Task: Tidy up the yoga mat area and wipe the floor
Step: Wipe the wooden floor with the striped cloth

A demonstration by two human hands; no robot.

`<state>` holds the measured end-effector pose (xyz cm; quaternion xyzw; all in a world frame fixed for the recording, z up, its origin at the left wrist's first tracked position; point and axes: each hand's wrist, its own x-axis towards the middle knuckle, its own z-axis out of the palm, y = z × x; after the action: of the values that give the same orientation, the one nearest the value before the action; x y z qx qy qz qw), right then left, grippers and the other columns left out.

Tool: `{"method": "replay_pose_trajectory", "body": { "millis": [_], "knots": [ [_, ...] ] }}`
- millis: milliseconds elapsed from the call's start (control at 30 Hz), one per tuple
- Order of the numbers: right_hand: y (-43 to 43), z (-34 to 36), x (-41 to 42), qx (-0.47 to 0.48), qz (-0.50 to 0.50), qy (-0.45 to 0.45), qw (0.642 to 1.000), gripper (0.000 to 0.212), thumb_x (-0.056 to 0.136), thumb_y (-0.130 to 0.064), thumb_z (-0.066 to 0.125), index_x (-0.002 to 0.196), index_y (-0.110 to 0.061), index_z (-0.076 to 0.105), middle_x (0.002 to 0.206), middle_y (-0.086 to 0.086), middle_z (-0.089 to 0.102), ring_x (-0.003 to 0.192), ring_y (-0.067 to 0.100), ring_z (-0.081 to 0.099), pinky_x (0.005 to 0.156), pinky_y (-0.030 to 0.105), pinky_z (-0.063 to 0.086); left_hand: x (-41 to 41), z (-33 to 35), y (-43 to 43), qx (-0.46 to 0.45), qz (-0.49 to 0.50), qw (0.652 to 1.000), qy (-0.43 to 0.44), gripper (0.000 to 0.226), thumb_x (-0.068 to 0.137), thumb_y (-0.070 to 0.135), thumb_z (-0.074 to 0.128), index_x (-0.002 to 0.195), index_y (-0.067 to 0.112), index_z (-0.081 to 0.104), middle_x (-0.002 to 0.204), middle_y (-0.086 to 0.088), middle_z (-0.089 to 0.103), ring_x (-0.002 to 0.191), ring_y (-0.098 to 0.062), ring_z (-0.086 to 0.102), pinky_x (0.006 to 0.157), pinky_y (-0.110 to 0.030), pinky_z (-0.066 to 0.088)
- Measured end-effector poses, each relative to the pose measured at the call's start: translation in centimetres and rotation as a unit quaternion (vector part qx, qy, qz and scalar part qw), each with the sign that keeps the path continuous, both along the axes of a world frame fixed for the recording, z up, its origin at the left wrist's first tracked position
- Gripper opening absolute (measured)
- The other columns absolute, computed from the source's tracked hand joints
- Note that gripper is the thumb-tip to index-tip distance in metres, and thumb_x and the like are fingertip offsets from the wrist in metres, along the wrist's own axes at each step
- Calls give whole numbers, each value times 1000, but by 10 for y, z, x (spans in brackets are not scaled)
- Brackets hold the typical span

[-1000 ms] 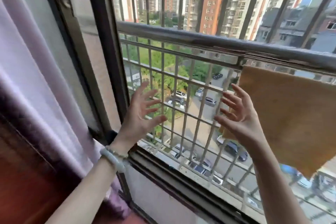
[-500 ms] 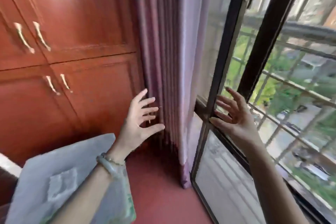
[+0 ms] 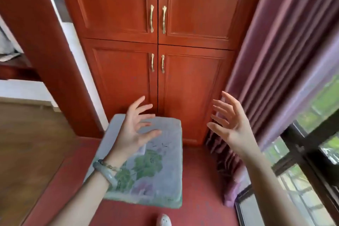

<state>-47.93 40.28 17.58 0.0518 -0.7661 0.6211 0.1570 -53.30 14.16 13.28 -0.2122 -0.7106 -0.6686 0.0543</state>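
Note:
My left hand (image 3: 134, 130) is raised in front of me with fingers spread, holding nothing. It hovers above a square grey cushion (image 3: 159, 176) printed with green leaves, which lies on the red floor (image 3: 200, 202). To the right, at the same height, my right hand (image 3: 229, 126) is also spread and empty, palm turned inward. A bangle sits on my left wrist. No yoga mat or cloth is in view.
A red wooden cupboard (image 3: 157, 60) with brass handles stands straight ahead. Purple curtains (image 3: 275, 71) hang on the right beside a dark-framed window (image 3: 308, 161). Brown wooden flooring (image 3: 27, 148) lies to the left. A white slipper tip (image 3: 163, 220) shows at the bottom edge.
My view has swung left from the window railing and the hanging orange cloth, past the curtain, to the cupboard and cushion. Both hands stay raised, spread and empty.

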Motion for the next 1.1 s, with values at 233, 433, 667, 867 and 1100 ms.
{"method": "replay_pose_trajectory", "body": {
  "millis": [233,433,667,867,1100],
  "knots": [
    [-52,-22,-76,4,56,-18,998,81,75,6,73,134,-38,38,131,1,54,122,7,52,102,45,45,-48,-19,-57,-16,64,998,-15,93,59,44,85,135,46,32,131,5,53,113,-18,59,92,-32,50],
    [-78,-48,-147,-17,65,-37,997,79,69,-12,76,130,-46,41,128,1,56,122,12,53,101,44,46,-113,-33,-81,-42,76,995,-48,90,62,31,83,137,42,33,132,3,53,113,-20,58,93,-36,49],
    [-95,-84,-200,-16,74,-80,994,79,73,-3,77,134,-36,40,125,2,56,121,12,53,98,37,48,-160,-67,-95,-53,84,990,-101,89,60,34,82,135,39,34,129,3,54,111,-15,59,90,-30,51],
    [-108,-121,-216,-20,60,-134,989,72,73,-2,77,126,-38,45,125,5,55,116,12,55,96,34,49,-177,-111,-114,-58,94,978,-179,94,56,35,85,137,29,37,128,1,54,106,-12,60,89,-30,52],
    [-144,-180,-236,7,40,-212,976,64,73,4,76,119,-32,50,118,-4,58,104,3,58,89,22,51,-204,-183,-143,-114,100,950,-273,79,70,10,82,131,31,36,127,1,51,105,-8,57,85,-22,49]
  ]
}}
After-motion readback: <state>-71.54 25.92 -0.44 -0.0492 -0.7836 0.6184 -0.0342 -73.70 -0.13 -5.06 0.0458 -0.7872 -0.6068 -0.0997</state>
